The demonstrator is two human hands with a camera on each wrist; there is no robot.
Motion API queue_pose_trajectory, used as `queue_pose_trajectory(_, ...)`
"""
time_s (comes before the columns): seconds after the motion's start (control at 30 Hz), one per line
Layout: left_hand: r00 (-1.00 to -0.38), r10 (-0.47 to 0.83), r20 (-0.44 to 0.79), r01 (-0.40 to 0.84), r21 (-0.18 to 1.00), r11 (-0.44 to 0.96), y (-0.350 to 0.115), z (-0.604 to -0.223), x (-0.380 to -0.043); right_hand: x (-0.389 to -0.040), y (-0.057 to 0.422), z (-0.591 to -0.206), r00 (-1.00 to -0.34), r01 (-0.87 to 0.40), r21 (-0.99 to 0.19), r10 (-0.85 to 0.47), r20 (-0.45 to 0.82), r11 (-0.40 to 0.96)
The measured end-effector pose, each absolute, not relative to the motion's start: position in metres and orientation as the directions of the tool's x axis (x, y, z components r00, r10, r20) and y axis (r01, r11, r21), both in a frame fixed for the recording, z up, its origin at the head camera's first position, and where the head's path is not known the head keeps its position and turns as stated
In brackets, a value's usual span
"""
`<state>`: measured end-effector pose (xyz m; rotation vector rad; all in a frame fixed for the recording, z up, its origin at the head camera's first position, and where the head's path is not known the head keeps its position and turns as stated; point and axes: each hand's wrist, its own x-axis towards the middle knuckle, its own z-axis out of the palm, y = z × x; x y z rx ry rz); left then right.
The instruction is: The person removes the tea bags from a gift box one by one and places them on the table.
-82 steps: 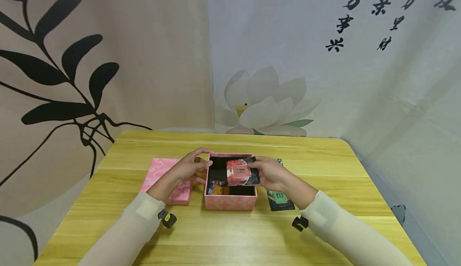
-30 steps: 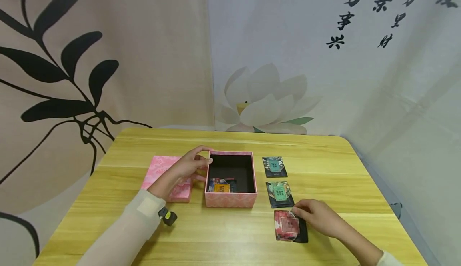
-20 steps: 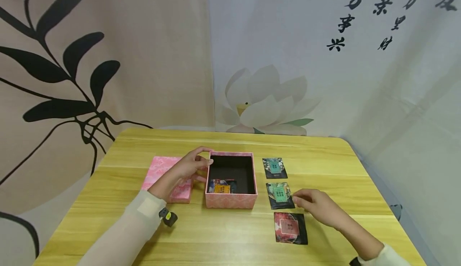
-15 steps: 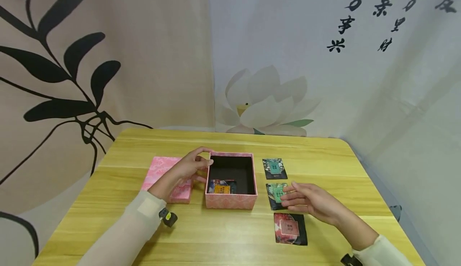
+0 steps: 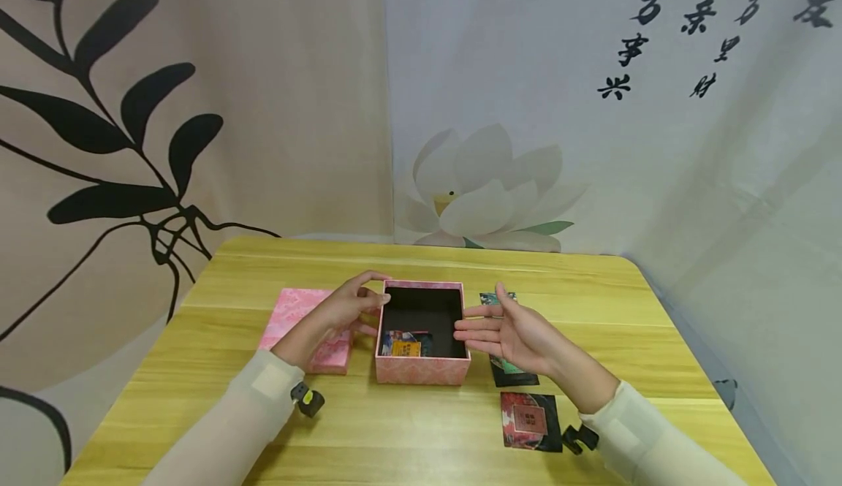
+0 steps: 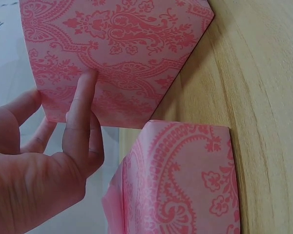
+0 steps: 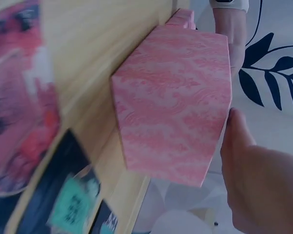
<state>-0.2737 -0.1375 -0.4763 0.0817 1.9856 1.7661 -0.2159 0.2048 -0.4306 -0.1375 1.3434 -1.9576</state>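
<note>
My left hand holds the left side of an open pink patterned box, thumb at the rim and fingers against the outer wall. In the left wrist view, fingertips touch that wall. Flat in the dark interior, near the front left, is a sachet with an orange label. Over the box's right rim reaches my right hand, fingers extended and holding nothing. Beneath and behind it, a teal-labelled sachet and a green-labelled sachet are partly hidden. A red sachet lies nearer the front.
The pink box lid lies left of the box, partly under my left forearm. Everything rests on a wooden table. Behind it hangs a printed cloth backdrop with leaves, a lotus and characters.
My right hand has taken the red sachet out of the box, laid it at the front of the row, let go, and come back to the box with extended fingers. The left hand stays put.
</note>
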Motion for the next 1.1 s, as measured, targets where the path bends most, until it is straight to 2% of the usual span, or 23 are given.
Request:
queue_pose_trajectory(0.27, -0.883, 0.356, -0.306, -0.265, 0.951, 0.16, -0.138, -0.477, -0.274, -0.231, 0.169, -0.428, -0.709, 0.544, -0.819, -0.621, -0.334, -0.181)
queue_pose_trajectory(0.53, -0.88, 0.374, -0.293, -0.25, 0.955, 0.16, -0.139, -0.478, -0.276, -0.242, 0.131, -0.433, -0.701, 0.549, -0.827, -0.605, -0.377, -0.121)
queue_pose_trajectory(0.7, -0.879, 0.383, -0.285, -0.24, 0.957, 0.16, -0.14, -0.478, -0.276, -0.247, 0.108, -0.445, -0.741, 0.518, -0.854, -0.521, -0.423, -0.043)
queue_pose_trajectory(0.87, -0.879, 0.385, -0.28, -0.235, 0.959, 0.16, -0.14, -0.477, -0.275, -0.248, 0.089, -0.457, -0.804, 0.493, -0.87, -0.379, -0.458, 0.007)
queue_pose_trajectory(1.1, -0.881, 0.389, -0.27, -0.228, 0.962, 0.153, -0.14, -0.478, -0.276, -0.249, 0.078, -0.466, -0.903, 0.345, -0.936, -0.248, -0.35, 0.066)
